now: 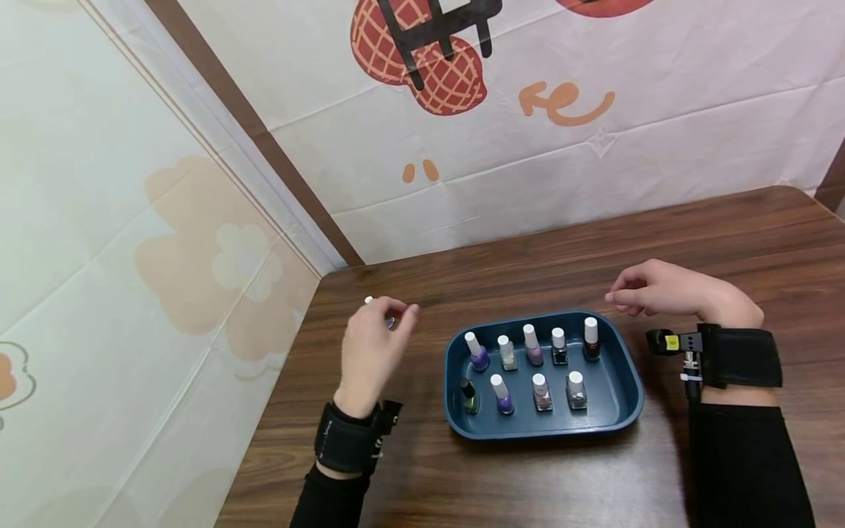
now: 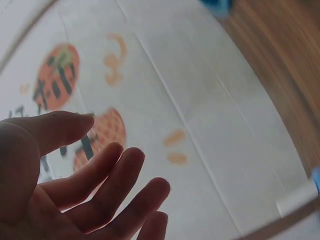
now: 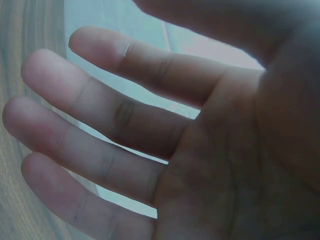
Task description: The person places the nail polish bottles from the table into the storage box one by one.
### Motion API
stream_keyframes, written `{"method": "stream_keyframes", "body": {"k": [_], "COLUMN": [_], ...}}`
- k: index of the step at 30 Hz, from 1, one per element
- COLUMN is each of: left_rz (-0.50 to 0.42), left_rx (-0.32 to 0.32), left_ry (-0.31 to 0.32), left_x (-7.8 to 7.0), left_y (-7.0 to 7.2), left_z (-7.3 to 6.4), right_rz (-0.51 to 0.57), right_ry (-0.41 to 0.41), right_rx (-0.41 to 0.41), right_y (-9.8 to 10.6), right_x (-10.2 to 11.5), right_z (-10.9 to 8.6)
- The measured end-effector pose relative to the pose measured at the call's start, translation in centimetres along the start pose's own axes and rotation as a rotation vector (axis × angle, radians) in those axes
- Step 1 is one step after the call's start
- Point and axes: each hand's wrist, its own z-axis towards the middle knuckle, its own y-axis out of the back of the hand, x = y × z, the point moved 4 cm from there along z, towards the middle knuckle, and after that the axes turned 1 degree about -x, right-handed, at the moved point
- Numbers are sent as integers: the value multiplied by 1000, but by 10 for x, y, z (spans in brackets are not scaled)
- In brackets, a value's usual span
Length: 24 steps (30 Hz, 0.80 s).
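Observation:
My left hand point(image 1: 372, 345) hovers over the left part of the table, thumb and fingers apart and nothing between them. Just beyond it, mostly hidden by the hand in the head view, is a nail polish bottle with a white cap point(image 1: 368, 300); its white cap point(image 2: 297, 198) and a bit of blue show at the edge of the left wrist view. My right hand point(image 1: 660, 288) is beside the back right corner of a dark blue tray point(image 1: 620, 400), holding nothing. Its fingers point(image 3: 95, 95) are loosely extended. Several nail polish bottles stand in the tray, including a dark red one point(image 1: 590, 345).
The tray's bottles form two rows, with a purple bottle point(image 1: 478, 358) at the back left and a green one with a black cap point(image 1: 469, 396) at the front left. A printed cloth point(image 1: 528, 183) hangs behind the wooden table point(image 1: 422, 469).

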Motion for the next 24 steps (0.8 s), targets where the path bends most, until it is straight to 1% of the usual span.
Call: {"method": "stream_keyframes", "body": {"k": [3, 6, 9, 14, 20, 24], "left_rz": [-5, 0, 6, 31, 37, 49], "left_rx": [-34, -63, -77, -91, -73, -23], "left_ry": [29, 44, 59, 87, 155, 225], "left_x": [17, 30, 40, 58, 81, 98], "left_y": [8, 12, 13, 8, 0, -11], "left_z": [8, 14, 18, 24, 31, 36], "right_rz": [-1, -5, -7, -9, -5, -10], "right_ry": [3, 7, 11, 12, 12, 10], "right_rx": [1, -2, -4, -4, -8, -9], "right_y": [0, 0, 0, -1, -1, -1], "right_x": [0, 0, 0, 0, 0, -1], "right_z": [0, 0, 0, 0, 1, 1]}}
